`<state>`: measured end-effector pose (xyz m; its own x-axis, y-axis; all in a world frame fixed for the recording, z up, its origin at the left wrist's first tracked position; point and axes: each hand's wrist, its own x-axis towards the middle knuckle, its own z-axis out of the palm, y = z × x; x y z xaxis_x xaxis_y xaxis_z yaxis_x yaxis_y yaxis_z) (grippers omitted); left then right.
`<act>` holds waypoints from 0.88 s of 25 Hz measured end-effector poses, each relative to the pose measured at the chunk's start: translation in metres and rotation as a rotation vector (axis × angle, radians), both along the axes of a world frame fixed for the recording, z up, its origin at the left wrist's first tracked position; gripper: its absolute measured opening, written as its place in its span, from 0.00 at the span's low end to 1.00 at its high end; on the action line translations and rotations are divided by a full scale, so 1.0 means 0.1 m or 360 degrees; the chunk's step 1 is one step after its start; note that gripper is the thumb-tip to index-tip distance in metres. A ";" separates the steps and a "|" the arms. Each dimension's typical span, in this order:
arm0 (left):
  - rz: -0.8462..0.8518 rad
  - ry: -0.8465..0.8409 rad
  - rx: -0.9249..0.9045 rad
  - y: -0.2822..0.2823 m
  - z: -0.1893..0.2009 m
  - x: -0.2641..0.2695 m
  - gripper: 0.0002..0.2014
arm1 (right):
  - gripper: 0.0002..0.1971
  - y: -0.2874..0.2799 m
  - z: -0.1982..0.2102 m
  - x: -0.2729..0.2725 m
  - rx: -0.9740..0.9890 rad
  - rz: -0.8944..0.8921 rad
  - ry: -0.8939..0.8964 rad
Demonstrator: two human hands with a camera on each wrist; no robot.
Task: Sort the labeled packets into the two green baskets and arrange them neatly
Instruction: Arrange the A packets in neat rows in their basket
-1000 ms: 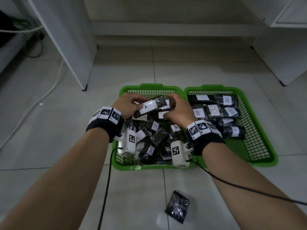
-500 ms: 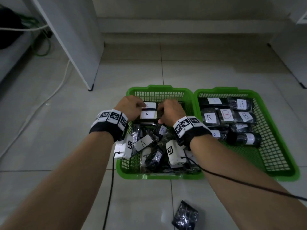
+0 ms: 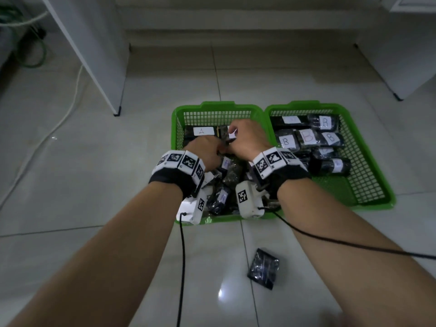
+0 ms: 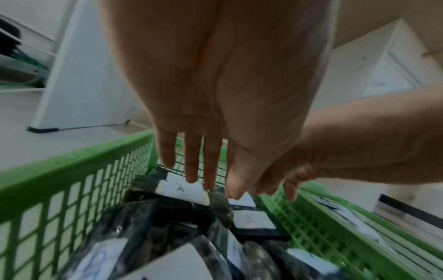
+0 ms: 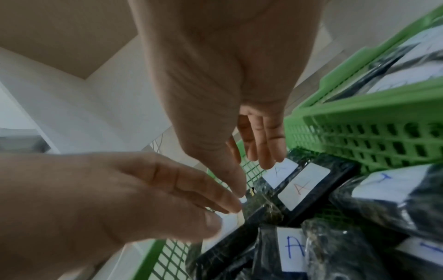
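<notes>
Two green baskets stand side by side on the floor. The left basket (image 3: pixel 218 105) holds dark packets labeled A, with a neat row (image 3: pixel 203 131) at its far end and a loose heap nearer me. The right basket (image 3: pixel 304 105) holds packets labeled B (image 3: pixel 306 138). Both hands hover over the far row of the left basket. My left hand (image 4: pixel 203 181) has straight fingers whose tips touch an A packet (image 4: pixel 182 189). My right hand (image 5: pixel 258 159) also reaches down with straight fingers beside two A packets (image 5: pixel 302 187). Neither hand holds anything.
One dark packet (image 3: pixel 263 269) lies on the tiled floor in front of the baskets. A white cabinet panel (image 3: pixel 94 55) stands at the far left, with cables (image 3: pixel 35 55) behind it. Another white cabinet (image 3: pixel 405 55) is at the far right. Black wrist cables (image 3: pixel 181 256) trail across the floor.
One second ago both hands held an A packet above the left basket. They lowered it into the far row and let go, and the fingers now stand straight over it.
</notes>
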<state>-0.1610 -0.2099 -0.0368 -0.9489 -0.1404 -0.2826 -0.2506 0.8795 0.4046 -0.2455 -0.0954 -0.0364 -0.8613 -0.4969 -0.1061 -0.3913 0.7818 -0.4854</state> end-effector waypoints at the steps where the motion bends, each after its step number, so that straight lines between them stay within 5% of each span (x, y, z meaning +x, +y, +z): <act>1: -0.0082 0.0025 0.0032 0.10 -0.01 0.05 0.17 | 0.12 0.11 0.06 0.06 -0.0033 -0.0086 -0.0002; 8: -0.0541 -0.0081 0.0092 0.61 -0.22 0.16 0.33 | 0.02 1.11 0.22 0.67 -0.0044 -0.0432 -0.0036; 10: -0.0577 -0.0074 0.0215 0.72 -0.24 0.16 0.31 | 0.04 1.26 0.23 0.82 0.0010 -0.0479 -0.0112; 12: -0.0667 -0.0059 0.0176 0.81 -0.27 0.11 0.24 | 0.09 1.37 0.24 0.93 0.0162 -0.0508 -0.0537; 15: -0.0682 -0.0101 0.0071 0.86 -0.28 0.01 0.16 | 0.18 1.48 0.17 1.20 0.0800 -0.0318 -0.1051; 18: -0.0735 -0.0167 0.0000 0.89 -0.27 -0.05 0.18 | 0.33 1.44 -0.15 1.55 0.1050 -0.0137 -0.0994; 22: -0.0786 -0.0160 0.0037 0.89 -0.29 -0.08 0.16 | 0.20 1.39 -0.25 1.74 0.0953 -0.0107 -0.0907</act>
